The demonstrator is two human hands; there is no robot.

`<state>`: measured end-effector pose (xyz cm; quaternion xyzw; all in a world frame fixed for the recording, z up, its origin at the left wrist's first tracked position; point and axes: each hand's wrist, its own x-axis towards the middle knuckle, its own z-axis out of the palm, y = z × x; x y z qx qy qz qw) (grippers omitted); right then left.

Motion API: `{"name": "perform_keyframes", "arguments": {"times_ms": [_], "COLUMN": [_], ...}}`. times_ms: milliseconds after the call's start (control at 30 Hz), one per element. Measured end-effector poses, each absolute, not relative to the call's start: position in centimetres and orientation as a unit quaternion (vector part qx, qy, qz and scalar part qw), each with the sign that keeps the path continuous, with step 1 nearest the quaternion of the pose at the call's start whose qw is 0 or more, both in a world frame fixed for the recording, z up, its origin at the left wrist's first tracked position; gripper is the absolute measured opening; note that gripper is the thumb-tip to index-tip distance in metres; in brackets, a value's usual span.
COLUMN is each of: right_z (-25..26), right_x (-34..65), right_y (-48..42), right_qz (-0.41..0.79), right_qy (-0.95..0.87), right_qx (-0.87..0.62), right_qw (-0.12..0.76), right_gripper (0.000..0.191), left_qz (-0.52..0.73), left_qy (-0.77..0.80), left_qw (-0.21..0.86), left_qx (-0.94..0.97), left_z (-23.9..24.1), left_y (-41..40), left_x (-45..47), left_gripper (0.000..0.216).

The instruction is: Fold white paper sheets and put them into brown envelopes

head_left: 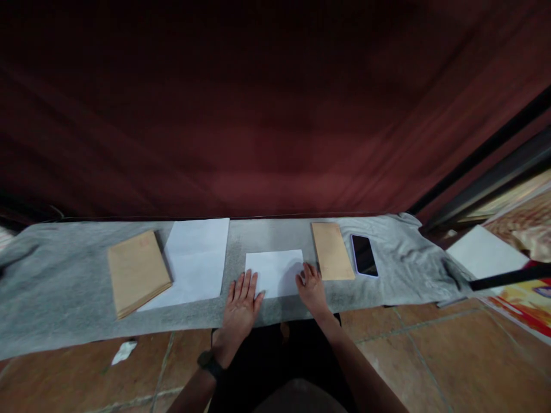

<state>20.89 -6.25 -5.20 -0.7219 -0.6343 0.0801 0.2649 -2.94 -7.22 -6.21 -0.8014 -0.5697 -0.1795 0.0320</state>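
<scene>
A small white sheet of paper point(275, 269) lies flat on the grey cloth in front of me. My left hand point(241, 304) rests palm down at its left edge, with fingers stretched out and the fingertips on the sheet. At the sheet's right edge is my right hand point(312, 289), its fingers slightly bent and the thumb apart from them; it touches the paper without a visible grip. Just beyond the right hand lies a brown envelope point(333, 252). Left of the left hand are larger white sheets point(198, 258), partly under a stack of brown envelopes point(138, 272).
A phone point(365, 255) with a pale case lies right of the single envelope. The grey cloth point(64, 287) covers a narrow bench against a dark red panel point(275, 143). Dark metal bars point(486, 166) stand at right. A white scrap point(124, 352) lies on the tiled floor.
</scene>
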Motion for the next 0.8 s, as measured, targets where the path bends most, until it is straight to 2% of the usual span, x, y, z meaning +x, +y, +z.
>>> {"name": "perform_keyframes", "arguments": {"times_ms": [200, 400, 467, 633, 733, 800], "right_z": [-3.0, -2.3, -2.1, 0.5, 4.2, 6.9], "right_x": [21.7, 21.9, 22.1, 22.3, 22.7, 22.8], "right_y": [-5.6, -5.4, -5.5, -5.0, -4.3, -4.3], "right_qz": [0.200, 0.236, 0.259, 0.294, 0.275, 0.218], "right_qy": [-0.547, -0.524, -0.528, -0.546, -0.548, -0.564], "right_qx": [-0.782, -0.775, -0.756, -0.690, -0.655, -0.598], "right_qw": [0.220, 0.262, 0.286, 0.374, 0.442, 0.526], "right_gripper": [0.027, 0.014, 0.013, 0.028, 0.037, 0.035], "left_qz": [-0.175, -0.186, -0.200, -0.270, -0.341, -0.377], "left_qy": [-0.572, -0.572, -0.573, -0.565, -0.575, -0.578], "left_qw": [0.028, 0.015, 0.007, -0.066, -0.141, -0.186], "left_qx": [-0.801, -0.798, -0.795, -0.777, -0.730, -0.699], "left_z": [-5.5, -5.3, -5.4, -5.5, -5.3, -5.0], "left_y": [-8.6, -8.6, -8.7, -8.9, -9.0, -9.2], "left_x": [-2.8, -2.6, -2.6, -3.3, -4.0, -4.3], "left_gripper": [0.061, 0.060, 0.060, 0.060, 0.059, 0.058]}}
